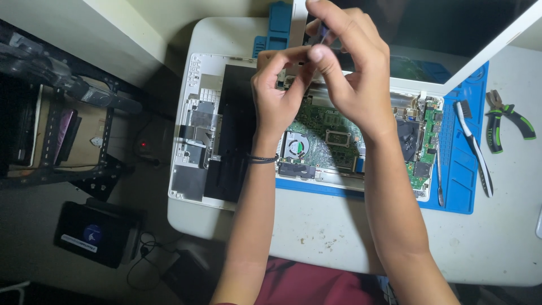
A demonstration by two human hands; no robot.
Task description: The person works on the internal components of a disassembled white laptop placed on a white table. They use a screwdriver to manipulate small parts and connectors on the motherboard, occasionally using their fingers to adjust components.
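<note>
An opened white laptop (195, 121) lies on a blue work mat (460, 186), its green circuit board (333, 135) and small fan (294, 148) exposed. My right hand (350, 62) hovers above the board's far edge, fingers closed on a thin dark screwdriver (323, 35) held upright. My left hand (279, 90) is just beside it, fingertips pinched together near the tool's lower end; what they pinch is hidden. A dark band circles my left wrist.
The laptop's lid (451, 39) stands up at the back right. On the mat's right side lie a toothbrush (473, 148) and a metal pry tool (439, 175). Green-handled pliers (502, 121) rest on the white table (497, 237). A dark rack (56, 113) stands left.
</note>
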